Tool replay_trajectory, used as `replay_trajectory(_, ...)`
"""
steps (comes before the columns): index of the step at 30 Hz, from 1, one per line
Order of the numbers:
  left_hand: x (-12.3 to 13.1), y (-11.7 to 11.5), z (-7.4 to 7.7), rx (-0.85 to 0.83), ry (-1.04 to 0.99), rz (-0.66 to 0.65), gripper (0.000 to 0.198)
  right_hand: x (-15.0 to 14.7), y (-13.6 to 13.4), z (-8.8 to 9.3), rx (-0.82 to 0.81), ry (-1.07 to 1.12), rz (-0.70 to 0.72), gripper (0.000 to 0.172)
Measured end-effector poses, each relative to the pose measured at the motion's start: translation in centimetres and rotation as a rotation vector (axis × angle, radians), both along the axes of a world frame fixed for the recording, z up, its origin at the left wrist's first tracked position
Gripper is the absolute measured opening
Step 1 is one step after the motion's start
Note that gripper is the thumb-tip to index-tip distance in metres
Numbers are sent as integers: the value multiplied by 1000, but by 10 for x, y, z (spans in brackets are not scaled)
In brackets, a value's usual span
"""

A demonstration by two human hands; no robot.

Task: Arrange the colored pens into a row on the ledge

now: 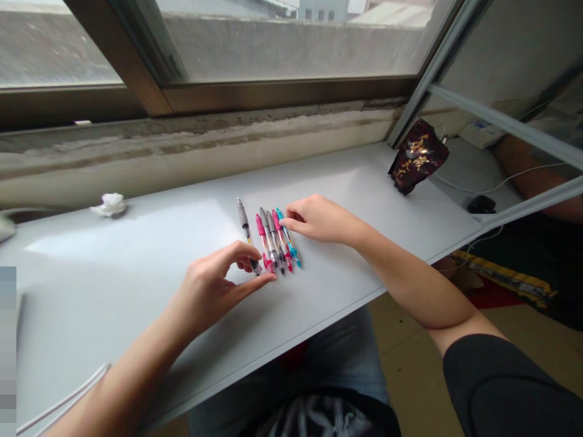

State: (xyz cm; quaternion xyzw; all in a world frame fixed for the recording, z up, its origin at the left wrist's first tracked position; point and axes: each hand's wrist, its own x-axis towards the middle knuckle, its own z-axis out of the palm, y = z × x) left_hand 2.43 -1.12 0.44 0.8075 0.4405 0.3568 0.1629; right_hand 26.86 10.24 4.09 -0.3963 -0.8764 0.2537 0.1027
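Though well apart from each other, left hand (207, 285) and right hand (319, 220) both close against a row of six pens (273, 240), neither one clamped on anything. Left thumb (257, 287) reaching to the near ends of the pens, left index finger curved above the leftmost pen, no firm pinch visible. Right fingertips (286, 223) resting at the far side of the row, on or just beside the upper ends of the pink and teal pens. Pens flat on a white tabletop (113, 261), around its middle, slanted and side by side, grey, pink, two greys, pink and teal from the left, the first grey one set slightly off from the rest. Farther left, near the wall, a crumpled white tissue (109, 205). Toward the right end, a dark red snack bag (418, 156) with gold print, propped near a metal window frame (410, 103). Past the tabletop's right end, a white cable (496, 183) and a small black object (481, 205). Black sleeve (496, 388) on the right arm; blue jeans (346, 358) below the front edge.
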Motion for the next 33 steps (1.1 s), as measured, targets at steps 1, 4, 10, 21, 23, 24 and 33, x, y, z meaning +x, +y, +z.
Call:
replay_trajectory(1, 0, 1, 0, -17, 0, -3, 27, 0, 0, 0, 3, -73, 5, 28)
replay_trajectory(4, -1, 2, 0, -46, 9, -13, 27, -1, 0, -1, -26, -212, 37, 28)
replay_trajectory(10, -2, 6, -1, -146, 58, -27, 34, -3, -3, -3, -53, -244, 96, 28)
replay_trajectory(21, -7, 12, -5, -300, 93, -40, 26, -9, -9, -5, -22, -302, 15, 26)
replay_trajectory(23, -7, 14, -6, -322, 87, -43, 25, -10, -10, -5, -11, -308, 19, 27)
replay_trajectory(24, -7, 14, -6, -330, 84, -44, 25, -10, -10, -5, -8, -312, 24, 27)
replay_trajectory(33, -6, 10, 0, -319, 139, -93, 29, -18, -13, -12, 20, -246, 70, 27)
